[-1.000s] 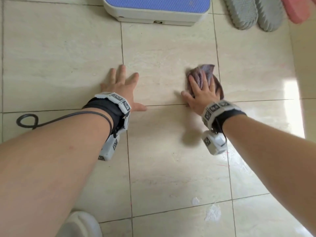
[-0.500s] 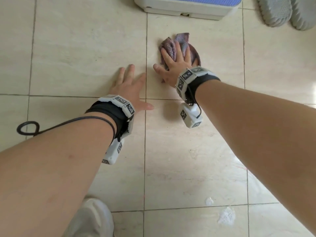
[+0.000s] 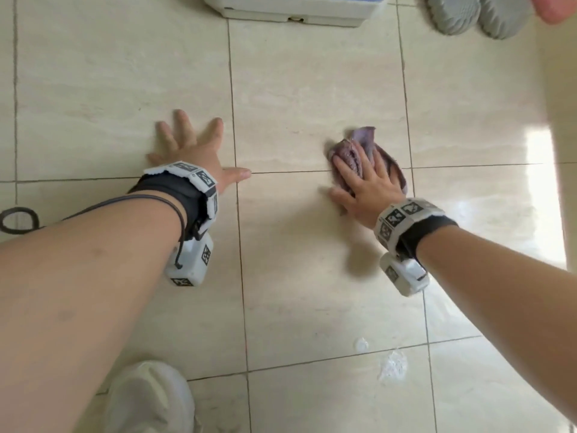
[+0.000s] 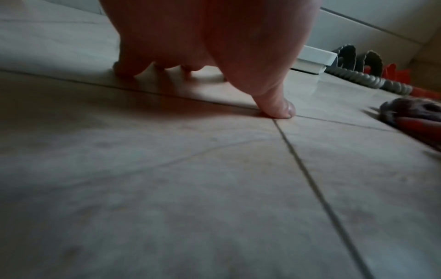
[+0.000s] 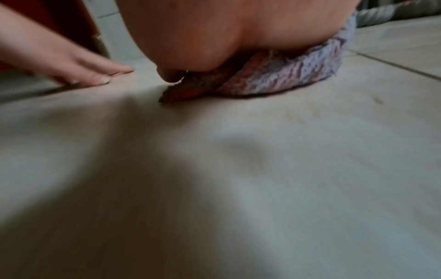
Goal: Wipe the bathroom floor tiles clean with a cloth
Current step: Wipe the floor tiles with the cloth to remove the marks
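A bunched purple-grey cloth (image 3: 363, 142) lies on the beige floor tiles (image 3: 312, 260), right of centre in the head view. My right hand (image 3: 365, 179) lies flat on top of it with straight fingers, pressing it to the floor; the right wrist view shows the cloth (image 5: 286, 79) squashed under the palm. My left hand (image 3: 193, 145) rests spread and flat on the tile to the left, apart from the cloth. In the left wrist view its thumb (image 4: 276, 105) touches a grout line, and the cloth (image 4: 410, 111) shows at the right edge.
A white step stool with a blue top (image 3: 296, 7) stands at the back. Grey slippers (image 3: 474, 14) lie at the back right. White residue spots (image 3: 392, 367) mark the floor near me. My shoe (image 3: 150, 398) is bottom left. A black cable loop (image 3: 18, 218) lies at the left.
My right hand has slid the cloth to the right and back toward me, away from the stool. The left hand has stayed planted on its tile.
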`<action>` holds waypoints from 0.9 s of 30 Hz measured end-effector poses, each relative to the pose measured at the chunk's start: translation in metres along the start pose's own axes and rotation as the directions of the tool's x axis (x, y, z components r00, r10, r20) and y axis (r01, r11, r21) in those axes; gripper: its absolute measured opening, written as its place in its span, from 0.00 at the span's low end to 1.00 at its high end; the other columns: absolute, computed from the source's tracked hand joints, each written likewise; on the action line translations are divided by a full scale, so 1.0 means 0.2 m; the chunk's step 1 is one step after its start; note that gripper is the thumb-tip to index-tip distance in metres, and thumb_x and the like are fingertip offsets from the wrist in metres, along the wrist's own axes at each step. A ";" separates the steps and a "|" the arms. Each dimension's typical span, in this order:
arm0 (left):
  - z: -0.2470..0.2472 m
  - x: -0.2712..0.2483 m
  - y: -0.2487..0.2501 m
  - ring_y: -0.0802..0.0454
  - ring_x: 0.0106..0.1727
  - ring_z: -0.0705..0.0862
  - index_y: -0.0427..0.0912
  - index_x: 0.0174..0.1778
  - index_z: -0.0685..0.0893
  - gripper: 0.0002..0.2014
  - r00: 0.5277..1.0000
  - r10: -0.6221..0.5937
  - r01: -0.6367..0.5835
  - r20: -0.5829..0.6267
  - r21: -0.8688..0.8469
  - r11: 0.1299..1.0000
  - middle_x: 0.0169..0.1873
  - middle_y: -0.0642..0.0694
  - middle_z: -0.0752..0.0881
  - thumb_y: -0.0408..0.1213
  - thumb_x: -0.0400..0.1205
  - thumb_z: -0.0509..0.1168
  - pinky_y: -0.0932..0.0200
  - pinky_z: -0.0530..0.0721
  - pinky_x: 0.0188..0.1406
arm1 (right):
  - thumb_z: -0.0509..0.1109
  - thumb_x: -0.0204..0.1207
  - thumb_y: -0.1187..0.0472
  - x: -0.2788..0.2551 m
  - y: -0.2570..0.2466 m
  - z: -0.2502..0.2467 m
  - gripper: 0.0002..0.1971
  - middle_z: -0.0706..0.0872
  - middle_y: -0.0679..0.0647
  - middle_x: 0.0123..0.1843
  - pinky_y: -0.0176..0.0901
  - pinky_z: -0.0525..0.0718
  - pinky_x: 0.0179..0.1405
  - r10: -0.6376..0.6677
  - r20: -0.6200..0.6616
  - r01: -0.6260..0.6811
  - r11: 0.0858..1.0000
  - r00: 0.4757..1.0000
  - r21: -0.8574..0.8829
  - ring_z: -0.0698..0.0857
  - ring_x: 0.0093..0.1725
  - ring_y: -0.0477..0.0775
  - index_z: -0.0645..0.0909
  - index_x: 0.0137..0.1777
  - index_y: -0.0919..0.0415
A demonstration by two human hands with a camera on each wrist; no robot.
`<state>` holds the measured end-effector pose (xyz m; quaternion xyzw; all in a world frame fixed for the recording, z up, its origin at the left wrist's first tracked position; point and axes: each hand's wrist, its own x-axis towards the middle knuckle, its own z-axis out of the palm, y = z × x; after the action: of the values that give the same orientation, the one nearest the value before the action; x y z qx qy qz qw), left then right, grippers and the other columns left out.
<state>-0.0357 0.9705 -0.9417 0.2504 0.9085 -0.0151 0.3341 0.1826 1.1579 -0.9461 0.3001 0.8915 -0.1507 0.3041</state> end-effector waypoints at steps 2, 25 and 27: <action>0.01 0.01 0.06 0.30 0.83 0.31 0.65 0.83 0.45 0.48 1.000 -0.008 0.008 -0.005 -0.021 1.000 0.84 0.45 0.29 0.70 0.73 0.66 0.20 0.48 0.74 | 0.46 0.81 0.31 0.11 -0.07 -0.05 0.33 0.30 0.42 0.85 0.70 0.40 0.80 0.052 -0.050 -0.047 0.994 0.997 0.102 0.30 0.84 0.58 0.39 0.83 0.32; 0.14 0.14 0.99 0.25 0.82 0.36 0.67 0.83 0.50 0.49 0.913 0.407 -0.396 0.005 0.240 0.886 0.85 0.42 0.35 0.73 0.69 0.67 0.22 0.47 0.76 | 0.48 0.81 0.31 -0.07 0.28 0.04 0.33 0.28 0.40 0.85 0.66 0.40 0.81 0.262 -0.058 -0.227 0.913 0.963 0.340 0.28 0.83 0.53 0.40 0.84 0.32; 0.13 0.13 1.03 0.25 0.82 0.35 0.66 0.82 0.50 0.48 0.906 0.422 -0.416 0.036 0.252 0.874 0.85 0.42 0.34 0.71 0.71 0.69 0.23 0.48 0.76 | 0.48 0.81 0.31 -0.23 0.31 0.16 0.33 0.28 0.38 0.84 0.65 0.41 0.81 0.302 -0.014 -0.281 0.901 0.953 0.331 0.28 0.83 0.51 0.40 0.83 0.32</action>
<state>0.0586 1.1569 -0.9504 0.4819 0.8266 -0.0561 0.2852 0.2639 1.1716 -0.9468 0.4808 0.8087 -0.2387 0.2404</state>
